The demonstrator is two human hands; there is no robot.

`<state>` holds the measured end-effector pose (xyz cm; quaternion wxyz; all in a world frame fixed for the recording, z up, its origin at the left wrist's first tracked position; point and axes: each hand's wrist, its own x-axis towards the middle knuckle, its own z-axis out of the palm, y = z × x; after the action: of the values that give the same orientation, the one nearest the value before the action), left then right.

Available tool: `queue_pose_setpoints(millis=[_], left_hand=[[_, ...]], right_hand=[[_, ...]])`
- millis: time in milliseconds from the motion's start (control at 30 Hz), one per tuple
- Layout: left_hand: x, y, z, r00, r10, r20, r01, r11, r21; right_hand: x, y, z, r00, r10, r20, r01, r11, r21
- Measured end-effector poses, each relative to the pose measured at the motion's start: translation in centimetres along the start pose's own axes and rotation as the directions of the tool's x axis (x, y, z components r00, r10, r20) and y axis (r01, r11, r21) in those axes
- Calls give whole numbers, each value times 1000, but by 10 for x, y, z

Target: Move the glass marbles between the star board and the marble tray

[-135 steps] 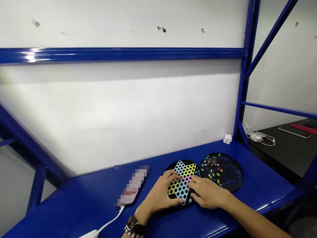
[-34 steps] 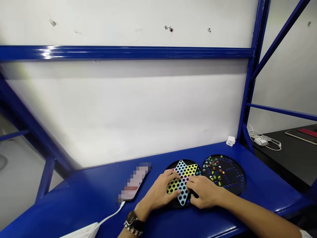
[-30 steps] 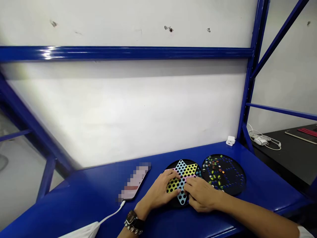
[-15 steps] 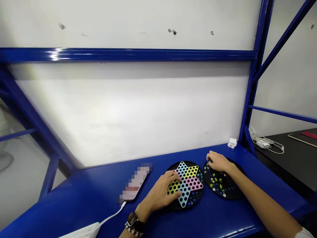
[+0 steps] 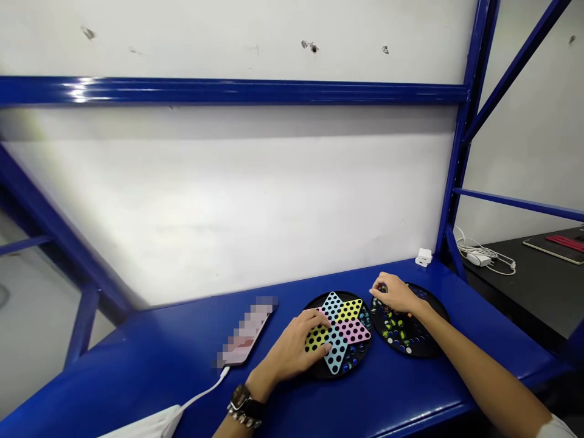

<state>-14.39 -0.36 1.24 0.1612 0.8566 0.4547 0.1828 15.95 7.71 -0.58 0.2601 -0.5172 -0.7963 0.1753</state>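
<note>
A round black game board [image 5: 360,353] with a star of blue, yellow and pink perforated panels lies on the blue shelf [image 5: 150,365]. My left hand [image 5: 294,347] rests on the board's left side, fingers spread flat over the yellow panel. Just to the right sits a round black tray [image 5: 429,340] holding several coloured marbles. My right hand [image 5: 395,293] hovers over the tray's far left part, fingers curled in a pinch around a small marble. A watch is on my left wrist.
A phone [image 5: 246,334] lies left of the board with a white cable [image 5: 201,404] running toward me. A white charger plug [image 5: 423,257] sits by the blue upright post. A black table [image 5: 524,280] with cables and a tablet stands at the right.
My right hand left the star board and moved right to the marble tray, where it now pinches among the marbles. My left hand stayed on the board.
</note>
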Motion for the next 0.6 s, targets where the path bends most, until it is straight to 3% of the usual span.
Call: queue_pose_setpoints(millis=[133, 300, 367, 433, 600], left_hand=[[0, -1, 1, 1000, 5, -7, -4, 1000, 21], [1, -3, 3, 1000, -15, 3, 14, 1000, 18], [1, -3, 2, 1000, -8, 5, 8, 1000, 14], [0, -1, 2, 1000, -2, 0, 2, 1000, 8], [0, 1, 0, 1000, -11, 6, 11, 1000, 1]], right_hand=[[-13, -29, 12, 971, -206, 118, 174, 955, 242], [-23, -49, 32, 888, -379, 260, 313, 913, 260], [-23, -49, 33, 886, -383, 260, 320, 913, 254], [-20, -46, 28, 915, -351, 199, 298, 920, 254], [-12, -19, -12, 992, -127, 0, 125, 978, 166]])
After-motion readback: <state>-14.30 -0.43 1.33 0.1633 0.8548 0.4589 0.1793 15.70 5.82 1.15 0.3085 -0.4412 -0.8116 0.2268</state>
